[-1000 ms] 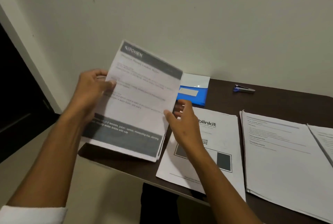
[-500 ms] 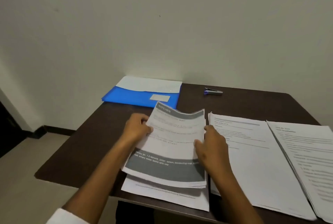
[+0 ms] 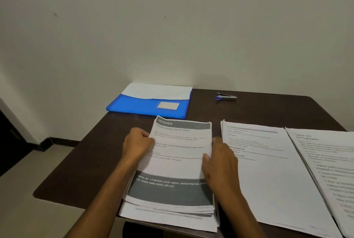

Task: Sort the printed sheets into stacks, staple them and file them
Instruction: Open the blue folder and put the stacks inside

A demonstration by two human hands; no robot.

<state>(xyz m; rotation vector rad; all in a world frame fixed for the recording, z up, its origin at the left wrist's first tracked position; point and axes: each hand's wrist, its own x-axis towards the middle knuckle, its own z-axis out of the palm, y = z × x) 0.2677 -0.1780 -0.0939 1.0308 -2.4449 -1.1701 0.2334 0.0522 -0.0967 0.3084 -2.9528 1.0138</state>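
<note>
Hands: left (image 3: pixel 137 144), right (image 3: pixel 220 161) gripping kitchen sheet stack (image 3: pixel 178 161) side edges on table (image 3: pixel 80 161).

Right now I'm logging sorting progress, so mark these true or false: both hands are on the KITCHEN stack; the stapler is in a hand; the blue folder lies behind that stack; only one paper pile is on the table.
1. Left hand and right hand grip the KITCHEN stack: true.
2. False: the stapler lies untouched near the wall.
3. Blue folder behind it: true.
4. False: more piles lie to its right.
</note>
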